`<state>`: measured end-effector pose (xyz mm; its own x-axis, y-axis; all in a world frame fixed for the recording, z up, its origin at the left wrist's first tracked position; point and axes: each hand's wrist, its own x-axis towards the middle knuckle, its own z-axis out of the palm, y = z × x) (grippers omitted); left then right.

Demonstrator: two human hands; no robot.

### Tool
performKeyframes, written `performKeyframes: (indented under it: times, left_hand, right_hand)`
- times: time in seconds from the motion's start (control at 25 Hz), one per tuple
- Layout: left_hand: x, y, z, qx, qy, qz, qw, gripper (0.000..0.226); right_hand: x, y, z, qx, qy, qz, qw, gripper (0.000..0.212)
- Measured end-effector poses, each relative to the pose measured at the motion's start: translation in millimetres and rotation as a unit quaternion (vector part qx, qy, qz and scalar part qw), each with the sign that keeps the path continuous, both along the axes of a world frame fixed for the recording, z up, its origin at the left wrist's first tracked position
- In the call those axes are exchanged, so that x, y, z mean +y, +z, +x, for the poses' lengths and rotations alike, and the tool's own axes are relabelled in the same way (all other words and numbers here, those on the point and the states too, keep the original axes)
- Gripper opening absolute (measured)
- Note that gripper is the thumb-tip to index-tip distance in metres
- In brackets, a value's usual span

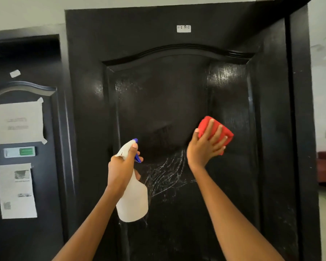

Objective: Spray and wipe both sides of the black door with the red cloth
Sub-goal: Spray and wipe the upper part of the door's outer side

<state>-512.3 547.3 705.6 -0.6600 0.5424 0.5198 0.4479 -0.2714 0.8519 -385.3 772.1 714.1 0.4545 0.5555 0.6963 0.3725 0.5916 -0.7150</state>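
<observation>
Pressing the folded red cloth flat-fingered on the black door panel's right edge, the right hand risks missing wet streaks lower down, while the left hand grips the spray bottle and could mist 1 sleeve-less arm.

Black door: upright, glossy, arched raised panel; wet streaks at panel centre, sheen toward its right edge. Red cloth: folded pad, apparently flat against the panel right of centre, mid-height.
</observation>
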Motion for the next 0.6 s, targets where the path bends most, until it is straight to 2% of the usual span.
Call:
performKeyframes:
  times: [0.12, 0.2, 0.32, 0.4, 0.48, 0.52, 0.56, 0.6]
  left_hand:
    - [-26.8, 2.5, -15.3, -0.002, 0.036, 0.019, 0.999, 0.042]
    - [-43.2, 0.9, -27.3, 0.0, 0.06, 0.028, 0.998, 0.044]
    - [-52.7, -14.1, -39.1, -0.01, 0.073, 0.021, 0.997, 0.043]
    - [-51.8, -29.5, -38.8, -0.011, 0.067, 0.003, 0.998, 0.045]
    - [-45.8, -43.1, -33.1, -0.012, 0.063, -0.016, 0.998, 0.048]
    - [-41.1, -48.0, -27.0, -0.013, 0.056, -0.019, 0.998, 0.049]
    - [-35.6, -51.6, -21.5, -0.014, 0.049, -0.022, 0.998, 0.05]
    - [-29.7, -53.5, -15.2, -0.013, 0.042, -0.027, 0.999, 0.051]
  right_hand:
    - [-42.9, 29.1, -73.7, -0.126, 0.014, 0.11, 0.986, 0.061]
    - [-62.2, 31.2, -111.1, -0.266, 0.021, 0.207, 0.941, 0.063]
    - [-60.4, -0.6, -120.2, -0.44, 0.053, 0.324, 0.835, 0.069]
    - [-43.4, -39.8, -95.5, -0.546, 0.068, 0.382, 0.742, 0.068]
    - [-20.0, -66.1, -57.7, -0.607, 0.073, 0.42, 0.671, 0.063]
    - [-8.2, -69.9, -37.3, -0.609, 0.067, 0.43, 0.663, 0.061]
    - [2.2, -68.4, -18.8, -0.593, 0.054, 0.432, 0.677, 0.059]
    - [12.4, -63.4, -1.6, -0.565, 0.036, 0.426, 0.706, 0.058]
